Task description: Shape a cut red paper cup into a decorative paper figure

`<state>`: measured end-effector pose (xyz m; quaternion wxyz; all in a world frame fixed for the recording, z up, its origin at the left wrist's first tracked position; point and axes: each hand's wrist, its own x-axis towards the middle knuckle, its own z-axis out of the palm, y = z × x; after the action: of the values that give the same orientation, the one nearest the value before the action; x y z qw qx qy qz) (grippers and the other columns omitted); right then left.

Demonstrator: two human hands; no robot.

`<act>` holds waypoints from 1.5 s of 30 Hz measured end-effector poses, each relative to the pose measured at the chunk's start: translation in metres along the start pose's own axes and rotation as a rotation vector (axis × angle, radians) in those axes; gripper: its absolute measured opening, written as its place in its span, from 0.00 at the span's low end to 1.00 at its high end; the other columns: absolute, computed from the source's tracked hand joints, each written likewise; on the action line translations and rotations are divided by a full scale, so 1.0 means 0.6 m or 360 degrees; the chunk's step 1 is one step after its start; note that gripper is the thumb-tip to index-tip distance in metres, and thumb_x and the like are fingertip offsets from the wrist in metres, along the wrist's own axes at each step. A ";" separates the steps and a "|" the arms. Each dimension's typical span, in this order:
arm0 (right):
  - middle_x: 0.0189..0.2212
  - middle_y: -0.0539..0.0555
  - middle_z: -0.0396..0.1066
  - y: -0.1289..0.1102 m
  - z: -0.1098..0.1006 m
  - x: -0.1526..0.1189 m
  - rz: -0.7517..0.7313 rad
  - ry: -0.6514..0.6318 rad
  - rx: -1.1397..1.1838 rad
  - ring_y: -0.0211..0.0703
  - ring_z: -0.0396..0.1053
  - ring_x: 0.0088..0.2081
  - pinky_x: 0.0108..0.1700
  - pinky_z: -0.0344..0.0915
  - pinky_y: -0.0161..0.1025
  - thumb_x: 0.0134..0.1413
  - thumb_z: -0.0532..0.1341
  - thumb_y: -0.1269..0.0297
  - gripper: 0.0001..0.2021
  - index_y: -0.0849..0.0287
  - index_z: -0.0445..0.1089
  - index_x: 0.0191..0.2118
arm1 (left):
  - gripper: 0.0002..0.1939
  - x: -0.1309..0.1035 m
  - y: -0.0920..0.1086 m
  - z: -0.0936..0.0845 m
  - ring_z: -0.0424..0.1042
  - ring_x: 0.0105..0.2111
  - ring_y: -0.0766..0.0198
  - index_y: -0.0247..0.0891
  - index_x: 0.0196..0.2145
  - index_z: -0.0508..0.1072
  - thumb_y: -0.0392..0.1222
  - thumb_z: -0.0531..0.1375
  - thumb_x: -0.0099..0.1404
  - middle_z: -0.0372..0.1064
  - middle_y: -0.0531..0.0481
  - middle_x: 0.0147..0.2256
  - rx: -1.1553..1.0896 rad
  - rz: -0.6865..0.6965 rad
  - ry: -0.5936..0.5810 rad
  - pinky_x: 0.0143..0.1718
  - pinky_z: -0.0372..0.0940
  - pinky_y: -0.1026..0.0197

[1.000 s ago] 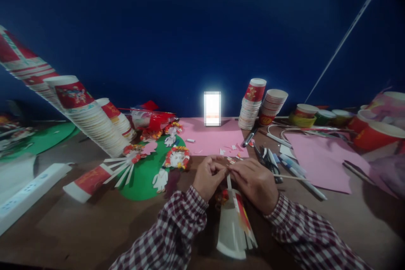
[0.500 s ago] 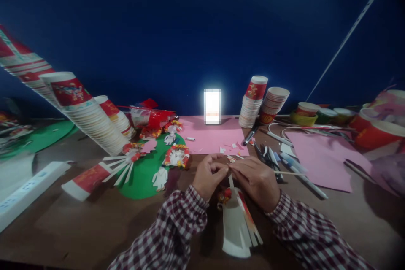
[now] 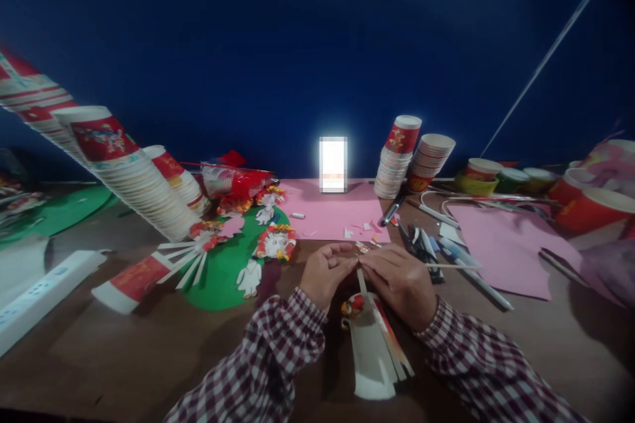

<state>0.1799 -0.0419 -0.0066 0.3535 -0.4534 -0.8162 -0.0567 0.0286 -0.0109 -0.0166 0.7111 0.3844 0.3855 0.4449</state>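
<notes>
In the middle of the head view lies a paper cup (image 3: pixel 373 360) cut into strips, its pale inside facing up. My left hand (image 3: pixel 323 277) pinches the far end of one paper strip (image 3: pixel 362 282) between thumb and forefinger. Closed beside it, my right hand (image 3: pixel 403 284) meets the left fingertips at that same end. A thin pale stick (image 3: pixel 459 267) juts out to the right from under my right hand; its other end is hidden by the fingers. Curled red and yellow strips (image 3: pixel 353 305) sit at the cup's left edge.
Tall stacks of paper cups (image 3: pixel 143 185) lean at left, near a cut cup (image 3: pixel 133 281) and a power strip (image 3: pixel 47 294). Paper cutouts lie on green paper (image 3: pixel 218 284). Pink paper (image 3: pixel 327 218) with scraps, more cup stacks (image 3: pixel 394 162) and pens (image 3: pixel 476 277) are beyond and right.
Both hands stay pinched together at the strip's end, with only slight finger movement. The cut cup's lower end has swung a little to the right.
</notes>
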 end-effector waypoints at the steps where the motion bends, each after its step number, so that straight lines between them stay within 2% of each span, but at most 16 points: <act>1: 0.34 0.53 0.70 0.001 0.002 -0.001 0.0012 -0.0007 0.0008 0.40 0.65 0.38 0.44 0.62 0.41 0.53 0.54 0.70 0.08 0.59 0.68 0.37 | 0.20 0.000 -0.001 -0.001 0.70 0.24 0.69 0.31 0.36 0.66 0.38 0.66 0.45 0.71 0.50 0.23 0.0026 0.0026 0.0000 0.28 0.64 0.67; 8: 0.36 0.53 0.70 0.007 0.006 -0.005 0.0033 -0.0073 0.0052 0.40 0.64 0.40 0.45 0.61 0.40 0.53 0.54 0.71 0.09 0.60 0.67 0.41 | 0.20 0.002 -0.012 -0.008 0.68 0.23 0.70 0.32 0.38 0.66 0.38 0.65 0.47 0.70 0.52 0.22 0.0138 0.0130 0.0023 0.27 0.63 0.68; 15: 0.38 0.54 0.69 0.005 0.004 -0.003 0.0021 -0.0074 0.0065 0.40 0.64 0.40 0.45 0.62 0.41 0.54 0.53 0.71 0.11 0.59 0.66 0.43 | 0.20 0.004 -0.011 -0.009 0.70 0.26 0.68 0.32 0.37 0.66 0.36 0.65 0.45 0.72 0.50 0.25 0.0131 0.0147 0.0017 0.30 0.64 0.66; 22: 0.31 0.54 0.70 0.001 0.007 -0.005 0.0215 -0.0026 0.0075 0.40 0.67 0.36 0.40 0.64 0.38 0.54 0.54 0.66 0.07 0.59 0.68 0.34 | 0.21 0.002 -0.002 -0.005 0.71 0.27 0.66 0.33 0.37 0.66 0.37 0.66 0.44 0.73 0.48 0.28 0.0209 0.0170 0.0052 0.29 0.65 0.66; 27: 0.37 0.54 0.70 0.002 0.004 -0.004 0.0048 -0.0046 0.0111 0.40 0.66 0.39 0.43 0.63 0.40 0.54 0.53 0.69 0.10 0.57 0.67 0.41 | 0.23 0.002 0.003 -0.005 0.71 0.25 0.67 0.33 0.38 0.65 0.35 0.66 0.43 0.73 0.51 0.25 0.0130 0.0093 0.0042 0.28 0.65 0.67; 30: 0.36 0.53 0.70 0.002 0.001 -0.003 0.0001 -0.0032 0.0133 0.39 0.65 0.39 0.43 0.63 0.40 0.53 0.54 0.71 0.10 0.57 0.68 0.41 | 0.24 0.002 0.003 -0.004 0.71 0.26 0.67 0.32 0.39 0.65 0.34 0.66 0.43 0.73 0.49 0.26 0.0072 0.0064 0.0021 0.31 0.65 0.66; 37: 0.35 0.54 0.70 0.001 -0.006 0.001 0.0100 0.0021 0.0170 0.40 0.65 0.39 0.43 0.63 0.41 0.53 0.55 0.70 0.09 0.57 0.69 0.39 | 0.26 -0.004 0.003 0.007 0.71 0.29 0.66 0.33 0.41 0.64 0.33 0.66 0.43 0.73 0.48 0.30 -0.0118 0.0001 -0.0066 0.33 0.65 0.64; 42: 0.35 0.53 0.69 0.001 -0.004 0.000 0.0161 -0.0008 0.0242 0.41 0.64 0.40 0.43 0.62 0.42 0.53 0.53 0.71 0.10 0.56 0.68 0.40 | 0.25 -0.001 -0.003 0.010 0.70 0.32 0.68 0.34 0.39 0.67 0.32 0.67 0.40 0.71 0.49 0.32 -0.0094 0.0048 -0.0116 0.34 0.64 0.67; 45: 0.35 0.53 0.69 0.001 -0.003 0.000 0.0186 -0.0008 0.0265 0.41 0.64 0.40 0.43 0.62 0.42 0.53 0.54 0.71 0.10 0.56 0.68 0.39 | 0.21 0.000 -0.005 0.008 0.69 0.25 0.72 0.32 0.36 0.70 0.36 0.67 0.41 0.71 0.48 0.29 0.0041 -0.0018 -0.0101 0.27 0.63 0.70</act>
<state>0.1814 -0.0424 -0.0056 0.3906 -0.4694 -0.7912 0.0334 0.0340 -0.0128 -0.0170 0.7203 0.4054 0.3708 0.4235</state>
